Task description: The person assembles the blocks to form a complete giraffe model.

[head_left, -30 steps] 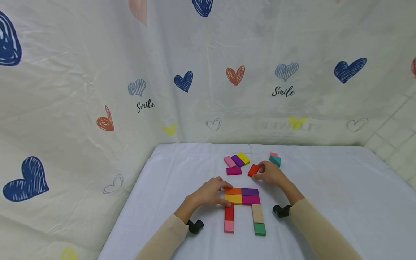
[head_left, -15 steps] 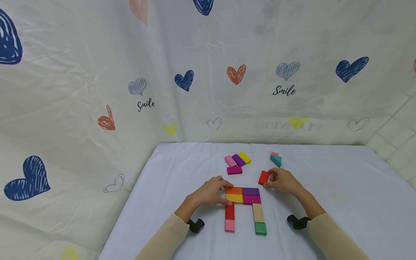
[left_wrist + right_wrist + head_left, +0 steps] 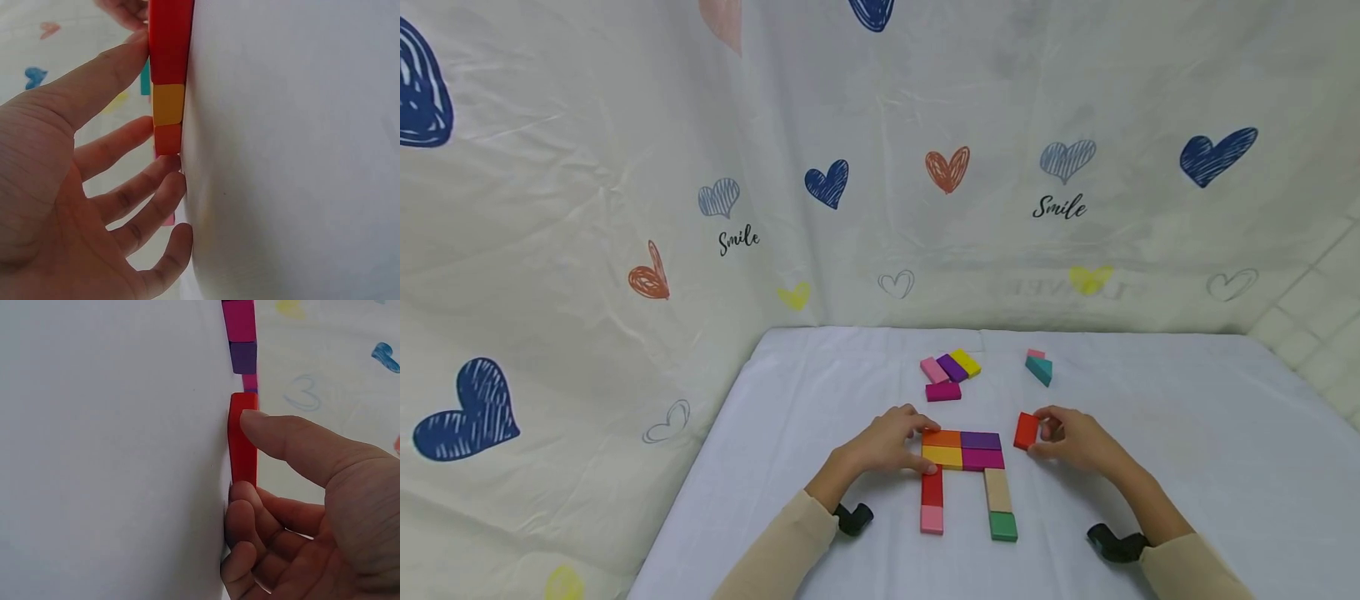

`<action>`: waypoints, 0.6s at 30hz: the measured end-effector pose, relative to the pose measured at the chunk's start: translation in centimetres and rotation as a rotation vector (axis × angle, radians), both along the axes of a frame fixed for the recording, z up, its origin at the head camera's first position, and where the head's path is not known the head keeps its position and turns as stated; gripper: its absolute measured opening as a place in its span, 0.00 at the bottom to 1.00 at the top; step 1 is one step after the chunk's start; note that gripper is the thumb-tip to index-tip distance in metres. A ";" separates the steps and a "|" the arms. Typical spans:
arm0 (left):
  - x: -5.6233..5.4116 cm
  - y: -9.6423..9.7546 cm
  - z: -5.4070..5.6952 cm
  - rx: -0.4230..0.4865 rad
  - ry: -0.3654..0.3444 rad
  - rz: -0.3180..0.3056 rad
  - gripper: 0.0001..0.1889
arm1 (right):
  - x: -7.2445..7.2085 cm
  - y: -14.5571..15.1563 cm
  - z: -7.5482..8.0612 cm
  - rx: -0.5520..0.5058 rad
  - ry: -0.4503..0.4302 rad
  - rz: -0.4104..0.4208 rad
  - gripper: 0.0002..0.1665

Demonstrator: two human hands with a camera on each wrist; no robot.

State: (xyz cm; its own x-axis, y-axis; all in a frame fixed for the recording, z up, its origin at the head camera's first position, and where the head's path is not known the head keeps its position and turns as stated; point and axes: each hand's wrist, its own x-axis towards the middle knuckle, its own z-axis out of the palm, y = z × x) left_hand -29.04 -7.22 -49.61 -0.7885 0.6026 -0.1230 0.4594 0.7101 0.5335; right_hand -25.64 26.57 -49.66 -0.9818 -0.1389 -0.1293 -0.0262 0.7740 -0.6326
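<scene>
My right hand (image 3: 1078, 440) pinches a red-orange block (image 3: 1026, 431) between thumb and fingers, low over the cloth right of the laid-out blocks. In the right wrist view its thumb lies on the block's near side. At the left end of the arrangement, my left hand (image 3: 883, 442) touches the orange block (image 3: 943, 438) with its index finger and the red block (image 3: 932, 489) with its thumb. A yellow block (image 3: 942, 457), purple block (image 3: 981, 440) and magenta block (image 3: 982, 459) complete the crossbar. Below stand two legs: red above pink (image 3: 932, 520), and beige (image 3: 997, 490) above green (image 3: 1003, 526).
Farther back lie a loose pink block (image 3: 934, 370), a purple one (image 3: 952, 367), a yellow one (image 3: 966, 362) and a magenta one (image 3: 943, 392). A teal triangular block (image 3: 1041, 369) and a small pink block (image 3: 1036, 353) lie right of them on the white cloth (image 3: 1172, 433).
My right hand has drawn the red-orange block toward me and to the right, away from the loose blocks, and turned it more upright. My left hand stays at the arrangement.
</scene>
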 end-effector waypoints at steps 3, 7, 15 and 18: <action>0.0 0.0 0.0 -0.002 0.001 0.000 0.32 | 0.4 0.1 -0.1 -0.006 -0.008 0.003 0.35; -0.1 0.0 0.1 0.002 -0.002 0.002 0.32 | 0.7 -0.1 0.1 -0.015 -0.011 0.022 0.35; 0.1 0.0 0.1 0.004 -0.001 -0.001 0.32 | 1.0 -0.8 0.3 -0.027 -0.043 0.045 0.35; 0.1 0.0 0.1 0.001 0.002 -0.001 0.32 | 0.9 -1.0 0.2 -0.026 -0.055 0.048 0.36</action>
State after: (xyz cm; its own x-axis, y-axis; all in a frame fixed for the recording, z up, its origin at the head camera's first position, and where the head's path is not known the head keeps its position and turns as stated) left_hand -28.92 -7.25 -49.49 -0.7884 0.6032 -0.1212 0.4607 0.7094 0.5333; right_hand -24.71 25.55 -49.47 -0.9655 -0.1893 -0.1790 -0.0270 0.7560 -0.6540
